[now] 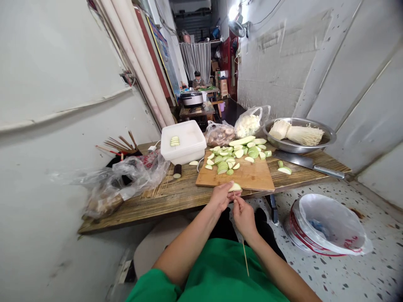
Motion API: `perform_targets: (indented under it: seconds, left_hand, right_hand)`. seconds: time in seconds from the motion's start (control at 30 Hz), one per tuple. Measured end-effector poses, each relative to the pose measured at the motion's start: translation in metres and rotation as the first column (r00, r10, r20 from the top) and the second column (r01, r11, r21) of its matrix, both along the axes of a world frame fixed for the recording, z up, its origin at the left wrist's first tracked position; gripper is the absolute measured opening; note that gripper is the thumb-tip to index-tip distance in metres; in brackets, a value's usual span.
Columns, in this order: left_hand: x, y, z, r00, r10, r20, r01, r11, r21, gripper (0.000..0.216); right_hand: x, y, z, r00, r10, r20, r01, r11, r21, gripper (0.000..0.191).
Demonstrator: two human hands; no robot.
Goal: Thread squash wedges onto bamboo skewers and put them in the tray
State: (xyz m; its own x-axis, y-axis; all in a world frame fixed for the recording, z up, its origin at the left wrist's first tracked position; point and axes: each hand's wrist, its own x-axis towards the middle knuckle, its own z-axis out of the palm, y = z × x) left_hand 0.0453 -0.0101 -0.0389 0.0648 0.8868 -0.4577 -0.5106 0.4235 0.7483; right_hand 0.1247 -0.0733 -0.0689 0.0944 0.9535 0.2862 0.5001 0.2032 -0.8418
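Observation:
My left hand (222,196) pinches a pale, green-skinned vegetable slice (234,187) at the front edge of the cutting board (248,181). Just below and to the right, my right hand (244,216) grips a thin bamboo skewer (245,258). Its tip end is at the slice; the long end hangs down past my wrist over the green shirt. Whether the point has entered the slice I cannot tell. On the board lie many cut vegetable slices (222,167) of the same kind. A white plastic box (184,138) at the left bears a few slices in a row.
Loose skewers (159,188) and a plastic bag (132,172) lie left. Behind the board are bagged vegetables (220,135). A steel bowl (302,147) holds enoki mushrooms; a cleaver (307,162) lies before it. A lined bucket (327,226) stands right. Another person (198,82) sits far back.

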Motion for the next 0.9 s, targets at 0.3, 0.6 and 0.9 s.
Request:
perform_targets:
  seconds: [0.3,0.6,0.9]
  left_hand:
    - [0.003,-0.001,-0.005,1.0,0.018,0.021,-0.019,0.999,0.034,0.013]
    - [-0.016,0.014,0.009,0.989,0.128,0.074,-0.126,0.991,-0.034,0.008]
    - [0.004,-0.003,0.002,0.998,0.044,0.035,-0.041,0.997,-0.062,0.011]
  right_hand:
    - [0.008,0.004,0.009,0.996,0.045,-0.074,-0.048,0.998,-0.044,0.035]
    - [0.006,-0.015,0.003,0.986,0.117,-0.119,-0.128,0.988,-0.089,0.033]
    - [0.007,-0.005,-0.001,0.996,0.041,-0.076,-0.043,0.999,-0.029,0.032]
